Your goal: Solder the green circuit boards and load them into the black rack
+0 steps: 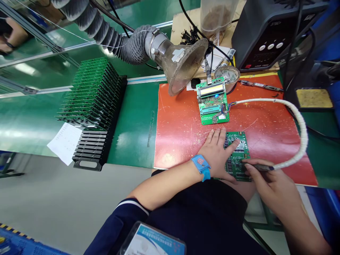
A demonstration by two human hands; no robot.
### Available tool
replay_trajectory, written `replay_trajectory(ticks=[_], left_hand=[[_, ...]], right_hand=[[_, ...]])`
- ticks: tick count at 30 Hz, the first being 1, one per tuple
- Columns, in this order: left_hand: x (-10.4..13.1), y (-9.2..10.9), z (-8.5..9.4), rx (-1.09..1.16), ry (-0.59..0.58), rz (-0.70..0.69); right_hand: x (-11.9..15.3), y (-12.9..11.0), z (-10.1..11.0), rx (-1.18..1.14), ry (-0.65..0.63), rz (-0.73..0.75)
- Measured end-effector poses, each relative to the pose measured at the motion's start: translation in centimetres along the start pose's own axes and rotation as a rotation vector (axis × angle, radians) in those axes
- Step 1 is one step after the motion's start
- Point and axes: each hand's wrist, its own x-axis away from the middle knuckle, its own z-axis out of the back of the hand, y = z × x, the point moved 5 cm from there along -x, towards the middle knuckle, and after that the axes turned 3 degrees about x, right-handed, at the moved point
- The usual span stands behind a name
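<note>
A green circuit board (240,164) with digit displays lies at the front edge of the red mat. My left hand (216,154), with a blue wrist strap (201,165), rests spread over the board's left part and hides some of it. In my right hand (271,184) is a dark-handled probe (262,167), its tip end down at the board's right side. A white wrapped cable (302,127) runs from the probe to a second green board (212,101) with a lit display and a blue light, lying just beyond my left hand.
A fume extraction hood (183,63) on a grey hose overhangs the red mat (175,134). To the left, a black rack (114,117) holds several green boards beside a paper sheet (65,141). A dark soldering station (271,39) stands back right. A co-worker's hand (13,35) shows far left.
</note>
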Motion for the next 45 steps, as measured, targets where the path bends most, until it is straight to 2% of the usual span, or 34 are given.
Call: replay_trajectory(ticks=[35, 45], left_hand=[[0.05, 0.1, 0.14, -0.007, -0.032, -0.003], [0.0, 0.03, -0.01, -0.007, -0.004, -0.005]], right_hand=[[-0.1, -0.17, -0.03, -0.016, -0.008, 0.012], [-0.06, -0.26, 0.07, -0.003, -0.02, 0.021]])
